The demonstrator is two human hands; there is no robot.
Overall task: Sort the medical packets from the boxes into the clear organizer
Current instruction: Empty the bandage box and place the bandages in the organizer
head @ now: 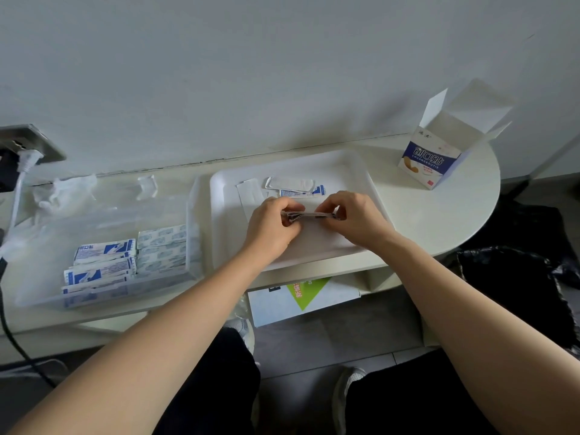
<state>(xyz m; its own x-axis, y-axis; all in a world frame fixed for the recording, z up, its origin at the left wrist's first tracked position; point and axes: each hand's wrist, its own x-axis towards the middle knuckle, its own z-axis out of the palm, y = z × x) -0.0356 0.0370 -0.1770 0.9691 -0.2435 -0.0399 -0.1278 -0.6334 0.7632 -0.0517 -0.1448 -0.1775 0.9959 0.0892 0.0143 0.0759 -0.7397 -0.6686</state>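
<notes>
Forearms: both bare, reaching in from the near corners and converging over the middle of the table (439,215).
Left hand (273,227): knuckles up, fingers curled, pinching the left end of a stack of packets (309,215).
Right hand (354,219): mirrored pose, fingers and thumb pinching the stack's right end.
Stack of packets: thin, edge-on and level, spanning the gap between the two hands, just above the floor of the white tray (216,196).
Tray: loose packets (292,185) lie at its far side, beyond the hands; its near floor is bare under the wrists.
Clear organizer (103,215): just left of the tray, walls touching or nearly so. Blue-and-white packets (103,249) fill its near part, pale packets (163,246) sit in the near right compartment, and the far part shows bare plastic.
Box (436,158): upright, flaps open, on the far right of the table, well apart from the hands.
Edges: the table's far edge meets the wall (282,73); its right end is rounded; the tray's near rim lies close to the table's near edge.
Open room: bare tabletop lies between tray and box.
</notes>
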